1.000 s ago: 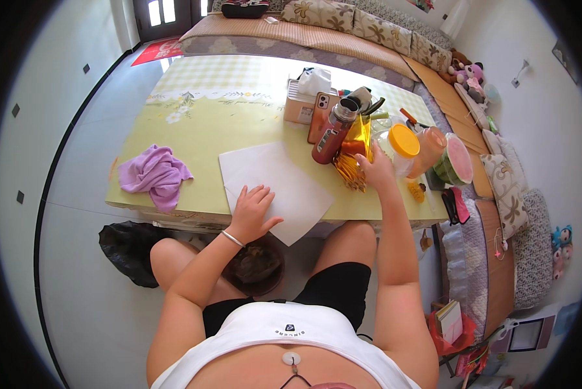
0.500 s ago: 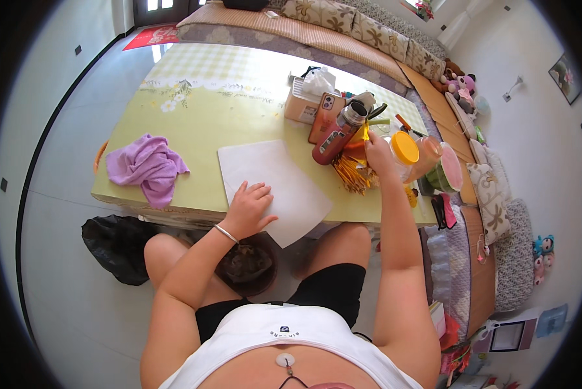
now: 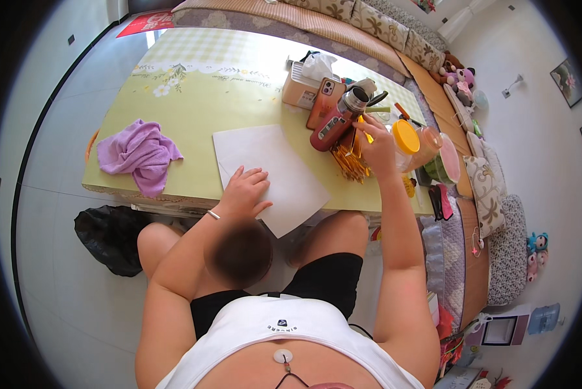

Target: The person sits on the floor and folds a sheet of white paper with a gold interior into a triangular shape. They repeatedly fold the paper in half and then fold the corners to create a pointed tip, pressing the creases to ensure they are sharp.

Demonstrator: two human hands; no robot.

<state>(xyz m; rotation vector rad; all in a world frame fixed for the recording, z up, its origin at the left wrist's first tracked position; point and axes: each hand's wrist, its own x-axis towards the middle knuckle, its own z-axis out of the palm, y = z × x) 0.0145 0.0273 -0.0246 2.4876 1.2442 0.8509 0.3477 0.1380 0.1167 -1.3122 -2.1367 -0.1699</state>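
My left hand (image 3: 247,191) lies flat on a white sheet of paper (image 3: 271,146), fingers stretched out, at the near edge of the table. My right hand (image 3: 378,144) is at a bunch of slim golden packets (image 3: 349,165), with bent fingers closed on a golden packet; part of the grip is hidden. Just left of those fingers an uncapped red thermos (image 3: 330,131) leans at a tilt. An orange-pink phone (image 3: 325,104) stands propped behind it. Right of my right hand is a clear jar with a yellow lid (image 3: 406,137).
A tissue box (image 3: 299,87) stands behind the phone. A pinkish jar (image 3: 428,146) and a cut watermelon (image 3: 448,162) sit at the table's right end. A lilac cloth (image 3: 139,155) lies at the left. Below are a black bag (image 3: 109,240) and a blurred dark round bin (image 3: 240,253).
The whole view has shifted slightly. My right hand's fingers have moved closer to the thermos, among the golden packets. My left hand stays on the paper.
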